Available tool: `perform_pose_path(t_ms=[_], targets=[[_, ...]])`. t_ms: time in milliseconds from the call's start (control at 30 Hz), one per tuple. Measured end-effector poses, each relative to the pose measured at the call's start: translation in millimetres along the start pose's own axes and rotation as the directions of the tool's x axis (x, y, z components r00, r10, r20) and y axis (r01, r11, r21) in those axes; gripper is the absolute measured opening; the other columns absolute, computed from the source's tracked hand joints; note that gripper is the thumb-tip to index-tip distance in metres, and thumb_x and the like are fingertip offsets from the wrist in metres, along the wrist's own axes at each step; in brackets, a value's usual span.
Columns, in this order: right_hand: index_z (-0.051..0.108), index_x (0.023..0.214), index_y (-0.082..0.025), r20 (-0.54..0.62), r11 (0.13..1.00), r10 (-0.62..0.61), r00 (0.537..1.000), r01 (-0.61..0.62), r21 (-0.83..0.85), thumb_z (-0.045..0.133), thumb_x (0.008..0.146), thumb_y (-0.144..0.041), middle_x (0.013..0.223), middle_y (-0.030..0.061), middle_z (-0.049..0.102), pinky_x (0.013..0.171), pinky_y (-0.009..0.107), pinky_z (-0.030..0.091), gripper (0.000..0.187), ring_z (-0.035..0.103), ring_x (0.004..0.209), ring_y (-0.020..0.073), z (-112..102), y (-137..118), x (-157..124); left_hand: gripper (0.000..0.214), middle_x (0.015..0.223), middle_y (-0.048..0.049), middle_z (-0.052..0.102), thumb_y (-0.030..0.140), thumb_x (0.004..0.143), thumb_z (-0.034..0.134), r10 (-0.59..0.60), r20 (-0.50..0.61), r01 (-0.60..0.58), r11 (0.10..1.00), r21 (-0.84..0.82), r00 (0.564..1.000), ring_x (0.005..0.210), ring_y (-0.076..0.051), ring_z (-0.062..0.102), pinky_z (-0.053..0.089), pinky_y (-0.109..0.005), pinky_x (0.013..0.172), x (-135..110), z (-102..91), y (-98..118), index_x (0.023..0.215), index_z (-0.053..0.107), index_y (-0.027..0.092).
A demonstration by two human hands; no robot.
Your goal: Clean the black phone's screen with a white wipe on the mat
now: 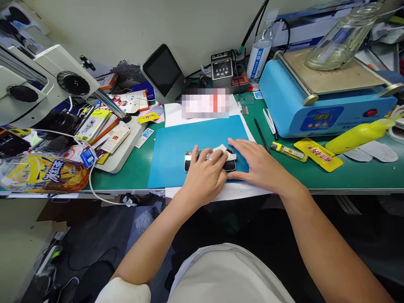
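A black smartphone [188,162] with a light edge lies flat on the blue mat [170,139], long side across my view. My left hand [206,172], a ring on one finger, presses a folded white wipe [232,156] against its upper surface. Part of the phone and of the wipe is hidden under these fingers. At the phone's right end, my right hand [257,162] spans it, thumb at the near edge and fingers at the far edge. White paper [217,193] sticks out from beneath the mat.
To the right stand a blue heating plate [284,101] with a glass jar [341,42], a yellow squeeze bottle [360,135] and tweezers [269,121]. On the left are a microscope stand [57,80], a drink bottle [47,172] and a white cable [91,181]. A soldering station [222,69] sits behind.
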State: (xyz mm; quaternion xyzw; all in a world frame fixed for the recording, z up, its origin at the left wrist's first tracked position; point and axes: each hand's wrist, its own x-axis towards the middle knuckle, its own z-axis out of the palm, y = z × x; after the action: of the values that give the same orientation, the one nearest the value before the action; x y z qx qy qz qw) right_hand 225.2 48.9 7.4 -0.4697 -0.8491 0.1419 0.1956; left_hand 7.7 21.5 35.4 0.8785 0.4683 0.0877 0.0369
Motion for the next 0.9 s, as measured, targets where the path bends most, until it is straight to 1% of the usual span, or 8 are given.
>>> perform_pose_path(t_ms=[67, 133, 300, 367, 433, 600, 667, 900], targets=[[0.037, 0.162, -0.016, 0.003, 1.0, 0.005, 1.0, -0.005, -0.001, 0.055, 0.09, -0.076, 0.159, 0.0199, 0.052, 0.119, 0.058, 0.041, 0.095, 0.045, 0.149, 0.0395, 0, -1, 0, 0.045, 0.152, -0.0038, 0.058, 0.022, 0.107, 0.033, 0.012, 0.001, -0.012, 1.0, -0.005, 1.0, 0.138, -0.031, 0.049, 0.022, -0.065, 0.127, 8, 1.4, 0, 0.147, 0.054, 0.021], [0.038, 0.162, -0.015, 0.004, 1.0, 0.005, 1.0, -0.005, -0.003, 0.054, 0.091, -0.077, 0.159, 0.0203, 0.052, 0.119, 0.058, 0.041, 0.096, 0.045, 0.149, 0.0398, 0, -2, 1, 0.045, 0.153, -0.0033, 0.057, 0.022, 0.107, 0.033, 0.011, 0.007, -0.011, 1.0, -0.013, 1.0, 0.138, -0.031, 0.048, 0.023, -0.065, 0.127, 8, 0.7, 0, 0.147, 0.055, 0.022], [0.037, 0.162, -0.015, 0.002, 1.0, -0.008, 1.0, 0.008, -0.004, 0.054, 0.088, -0.081, 0.16, 0.0199, 0.051, 0.118, 0.06, 0.041, 0.1, 0.046, 0.148, 0.0409, 0, 0, 1, 0.045, 0.151, -0.0047, 0.058, 0.021, 0.107, 0.033, -0.006, 0.009, 0.006, 1.0, -0.016, 1.0, 0.137, -0.03, 0.049, 0.02, -0.064, 0.129, -20, -4.5, 1, 0.147, 0.054, 0.021], [0.037, 0.162, -0.016, -0.003, 1.0, -0.009, 1.0, 0.009, -0.001, 0.054, 0.087, -0.081, 0.16, 0.0197, 0.051, 0.117, 0.06, 0.041, 0.101, 0.046, 0.147, 0.0411, 0, 1, 0, 0.046, 0.151, -0.0059, 0.058, 0.021, 0.106, 0.034, -0.01, 0.008, 0.01, 1.0, -0.007, 1.0, 0.136, -0.03, 0.05, 0.02, -0.063, 0.129, -25, -4.3, 2, 0.148, 0.052, 0.02], [0.036, 0.163, -0.018, -0.005, 1.0, -0.01, 1.0, 0.01, 0.002, 0.056, 0.087, -0.079, 0.16, 0.0191, 0.051, 0.117, 0.06, 0.041, 0.099, 0.046, 0.147, 0.0411, 1, 1, 0, 0.046, 0.151, -0.0062, 0.058, 0.02, 0.105, 0.034, -0.021, 0.007, 0.021, 1.0, 0.004, 1.0, 0.137, -0.03, 0.05, 0.021, -0.063, 0.128, -20, -2.0, 4, 0.148, 0.052, 0.02], [0.038, 0.162, -0.018, -0.013, 1.0, -0.012, 1.0, 0.013, 0.007, 0.056, 0.091, -0.074, 0.158, 0.0193, 0.054, 0.117, 0.06, 0.042, 0.091, 0.047, 0.147, 0.04, 0, -1, 0, 0.045, 0.151, -0.0063, 0.058, 0.019, 0.103, 0.036, -0.022, 0.004, 0.022, 1.0, 0.022, 1.0, 0.137, -0.032, 0.05, 0.023, -0.065, 0.127, 16, 4.2, 4, 0.144, 0.055, 0.02], [0.039, 0.161, -0.018, -0.018, 1.0, -0.009, 1.0, 0.009, 0.006, 0.055, 0.091, -0.074, 0.156, 0.0198, 0.055, 0.117, 0.06, 0.042, 0.091, 0.048, 0.146, 0.0403, 0, -2, 0, 0.045, 0.15, -0.0066, 0.059, 0.019, 0.103, 0.037, -0.016, 0.001, 0.016, 1.0, 0.025, 1.0, 0.136, -0.032, 0.05, 0.023, -0.065, 0.127, 21, 3.9, 4, 0.144, 0.055, 0.019], [0.035, 0.163, -0.018, -0.001, 1.0, -0.008, 1.0, 0.008, -0.001, 0.059, 0.088, -0.075, 0.16, 0.0195, 0.051, 0.118, 0.06, 0.041, 0.098, 0.046, 0.148, 0.0411, 0, 1, 0, 0.047, 0.149, -0.0078, 0.059, 0.019, 0.105, 0.034, -0.028, -0.021, 0.028, 0.999, 0.037, 0.999, 0.138, -0.031, 0.049, 0.024, -0.065, 0.127, -12, 0.4, 7, 0.148, 0.052, 0.019]])
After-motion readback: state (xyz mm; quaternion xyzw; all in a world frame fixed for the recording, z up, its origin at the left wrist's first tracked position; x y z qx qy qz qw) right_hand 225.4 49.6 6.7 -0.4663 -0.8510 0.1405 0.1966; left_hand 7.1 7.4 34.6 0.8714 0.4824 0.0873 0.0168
